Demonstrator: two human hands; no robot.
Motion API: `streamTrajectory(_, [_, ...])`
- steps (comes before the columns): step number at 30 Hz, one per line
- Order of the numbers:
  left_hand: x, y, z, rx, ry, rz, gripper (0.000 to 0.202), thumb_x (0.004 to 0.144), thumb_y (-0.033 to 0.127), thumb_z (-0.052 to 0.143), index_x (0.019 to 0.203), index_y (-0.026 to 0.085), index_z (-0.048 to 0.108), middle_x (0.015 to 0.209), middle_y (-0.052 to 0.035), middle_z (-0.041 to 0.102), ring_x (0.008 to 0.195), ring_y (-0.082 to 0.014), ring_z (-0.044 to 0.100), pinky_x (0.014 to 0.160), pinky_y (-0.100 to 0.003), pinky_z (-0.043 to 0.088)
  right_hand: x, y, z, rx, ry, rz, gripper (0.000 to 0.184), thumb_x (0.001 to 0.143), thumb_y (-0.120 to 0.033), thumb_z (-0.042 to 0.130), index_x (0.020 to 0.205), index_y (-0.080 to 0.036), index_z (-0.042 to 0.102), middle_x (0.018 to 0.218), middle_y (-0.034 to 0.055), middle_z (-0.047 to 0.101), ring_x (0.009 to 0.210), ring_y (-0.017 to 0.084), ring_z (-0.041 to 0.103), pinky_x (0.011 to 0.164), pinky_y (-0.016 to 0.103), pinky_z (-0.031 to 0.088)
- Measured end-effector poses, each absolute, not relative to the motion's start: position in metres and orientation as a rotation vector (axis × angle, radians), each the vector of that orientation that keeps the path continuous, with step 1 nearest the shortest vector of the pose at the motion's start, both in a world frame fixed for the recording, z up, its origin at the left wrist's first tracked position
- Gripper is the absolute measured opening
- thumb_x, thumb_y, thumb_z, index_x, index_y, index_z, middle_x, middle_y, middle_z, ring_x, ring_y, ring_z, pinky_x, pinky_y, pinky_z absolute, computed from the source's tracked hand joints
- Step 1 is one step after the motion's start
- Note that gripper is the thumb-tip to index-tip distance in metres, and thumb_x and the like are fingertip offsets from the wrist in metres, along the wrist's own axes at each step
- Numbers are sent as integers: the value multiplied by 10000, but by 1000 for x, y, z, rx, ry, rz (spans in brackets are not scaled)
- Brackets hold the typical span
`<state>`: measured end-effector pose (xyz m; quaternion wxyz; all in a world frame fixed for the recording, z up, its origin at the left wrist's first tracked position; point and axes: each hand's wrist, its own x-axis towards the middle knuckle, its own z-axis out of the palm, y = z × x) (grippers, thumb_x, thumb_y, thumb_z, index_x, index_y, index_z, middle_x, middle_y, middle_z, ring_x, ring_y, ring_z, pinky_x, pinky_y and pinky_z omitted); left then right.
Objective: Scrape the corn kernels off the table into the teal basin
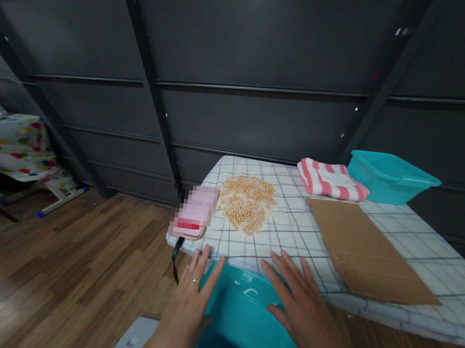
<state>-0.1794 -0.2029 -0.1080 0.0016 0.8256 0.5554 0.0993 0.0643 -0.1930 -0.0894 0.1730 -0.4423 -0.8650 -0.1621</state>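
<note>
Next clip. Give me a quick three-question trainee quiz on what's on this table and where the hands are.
1. True or false: the yellow kernels lie loose on the checked tablecloth.
2. What do the left hand and the right hand both rest on? A: brown cardboard sheet. B: near teal basin. C: pink device.
3. What lies right beside the far teal basin?

Key: 1 true. 2 B. 3 the striped towel, folded, pink and white.
</note>
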Motion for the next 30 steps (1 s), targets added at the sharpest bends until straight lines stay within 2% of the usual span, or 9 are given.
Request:
streamTrajectory(2, [-183, -219, -116, 2600, 1862, 394, 1038, 626, -116, 433, 1398, 349, -83, 1515, -112, 68, 1331, -317, 76, 1006, -549, 357, 62, -195, -86, -1243, -2434, -460, 557, 797, -135, 445, 1346, -201, 382, 1338, 123, 499, 1260, 263, 411, 980, 511, 394])
streamTrajectory(3, [-186, -226, -119, 2593, 1936, 443, 1016, 642, -132, 386, 1391, 350, -103, 1513, -112, 85, 1329, -306, 94, 1010, -532, 360, 61, -194, -84, -1232, -2431, -461, 549, 793, -118, 432, 1335, -198, 398, 1327, 122, 509, 1256, 261, 417, 974, 506, 403])
streamTrajectory(7, [-195, -237, -111, 2695, 1813, 335, 903, 726, -117, 338, 1386, 377, -31, 1480, -108, 200, 1307, -284, 185, 980, -439, 415, 62, -183, -77, -1215, -2443, -465, 524, 793, -45, 368, 1274, -220, 480, 1290, 89, 549, 1251, 229, 423, 991, 479, 401])
streamTrajectory(11, [-192, -226, -89, 2630, 1752, 187, 1024, 584, -182, 357, 1377, 357, -3, 1481, -112, 92, 1315, -314, 138, 995, -483, 377, 70, -175, -75, -1223, -2473, -416, 580, 756, 18, 336, 1255, -219, 511, 1276, 84, 561, 1241, 227, 435, 987, 480, 407])
streamTrajectory(13, [-190, -219, -82, 2617, 1701, 128, 1042, 554, -190, 367, 1378, 360, 46, 1477, -106, 75, 1317, -310, 160, 991, -468, 388, 73, -175, -79, -1230, -2483, -363, 599, 741, 32, 337, 1247, -229, 523, 1264, 79, 572, 1233, 220, 445, 985, 475, 411])
streamTrajectory(18, [-196, -213, -76, 2562, 1609, 79, 988, 587, -147, 442, 1390, 341, 139, 1480, -102, 107, 1334, -294, 186, 992, -427, 403, 74, -177, -91, -1264, -2440, -292, 536, 748, -35, 412, 1222, -247, 543, 1248, 63, 586, 1163, 201, 519, 966, 438, 442])
streamTrajectory(23, [-205, -212, -90, 2551, 1667, 147, 987, 614, -149, 436, 1384, 370, 103, 1489, -80, 164, 1333, -266, 240, 979, -380, 431, 66, -175, -91, -1289, -2372, -218, 522, 721, -44, 458, 1199, -227, 563, 1246, 74, 586, 1147, 214, 534, 966, 432, 449])
streamTrajectory(27, [-207, -211, -117, 2552, 1733, 301, 965, 633, -142, 442, 1376, 390, 132, 1488, -70, 190, 1339, -280, 217, 992, -435, 404, 65, -175, -86, -1322, -2392, -164, 516, 711, -52, 475, 1186, -225, 579, 1249, 77, 583, 1153, 222, 529, 976, 446, 436])
streamTrajectory(30, [-205, -212, -121, 2520, 1682, 273, 994, 598, -133, 486, 1372, 404, 170, 1495, -74, 144, 1339, -296, 209, 989, -462, 391, 69, -177, -87, -1326, -2377, -155, 506, 729, -70, 476, 1196, -242, 572, 1258, 62, 577, 1163, 211, 521, 987, 443, 424])
